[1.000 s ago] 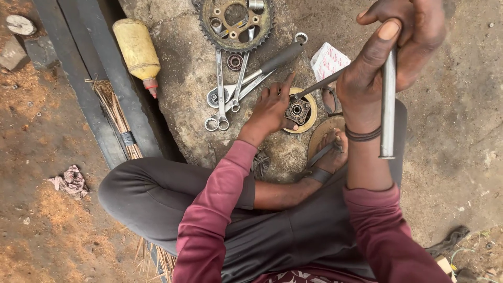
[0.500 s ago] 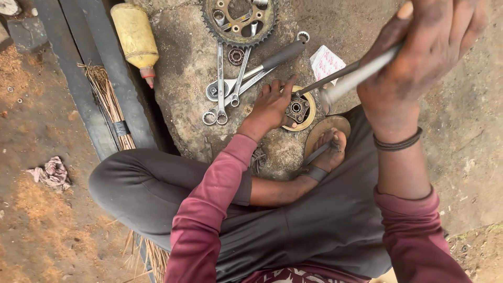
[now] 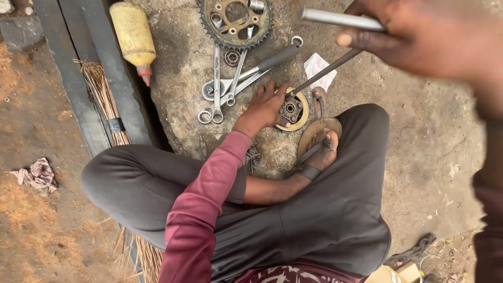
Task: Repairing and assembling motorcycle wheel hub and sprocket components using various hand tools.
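Bare, dusty brown earth ground (image 3: 36, 236) lies under flat daylight. A grey, rough stone slab (image 3: 178, 99) sits beside dark metal rails (image 3: 89, 94), near a crumpled dirty cloth rag (image 3: 35, 175).

wrenches (image 3: 222, 86) left of hub (image 3: 291, 109)
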